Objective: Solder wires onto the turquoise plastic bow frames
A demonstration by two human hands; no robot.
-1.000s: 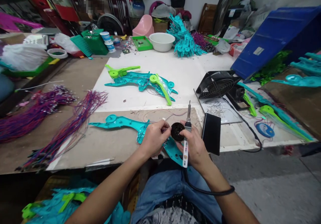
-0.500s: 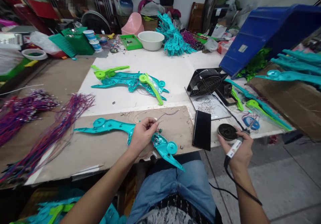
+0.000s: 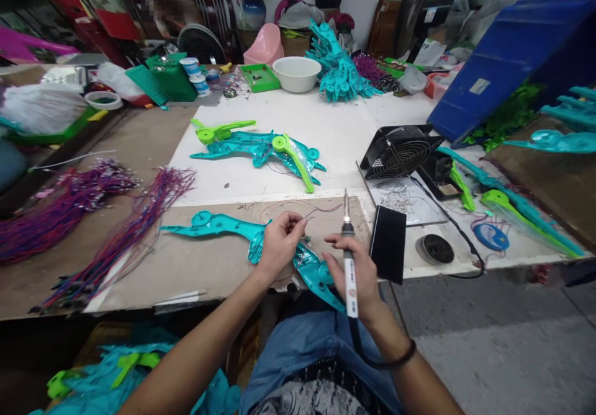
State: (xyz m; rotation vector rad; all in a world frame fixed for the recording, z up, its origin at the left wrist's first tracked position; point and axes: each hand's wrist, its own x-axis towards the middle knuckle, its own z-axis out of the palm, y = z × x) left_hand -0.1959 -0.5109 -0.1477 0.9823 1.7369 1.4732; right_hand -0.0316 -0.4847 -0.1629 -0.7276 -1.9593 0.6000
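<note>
Between the thumb and fingers of my left hand (image 3: 283, 244) thin wires (image 3: 321, 208) are pinched, their ends pointing right. Below that hand lies a teal plastic shell (image 3: 228, 225) with wiring in its middle, and its right end reaches the table's front edge. A soldering iron (image 3: 350, 272) with a white handle rests in my right hand (image 3: 361, 272), tip pointing up and away. The right thumb and index finger are partly spread beside the handle. My right hand is just right of the left one, over the shell's right end.
A black phone (image 3: 388, 244), a round dark tin (image 3: 434, 249) and a black fan (image 3: 398, 153) stand to the right. Another teal shell with green parts (image 3: 261, 146) lies behind. Wire bundles (image 3: 135, 235) cover the left. A person (image 3: 170, 5) sits at the back.
My right hand has moved left from the tin to beside my left hand, bringing the soldering iron. The tin now sits on the table. The view has shifted slightly left.
</note>
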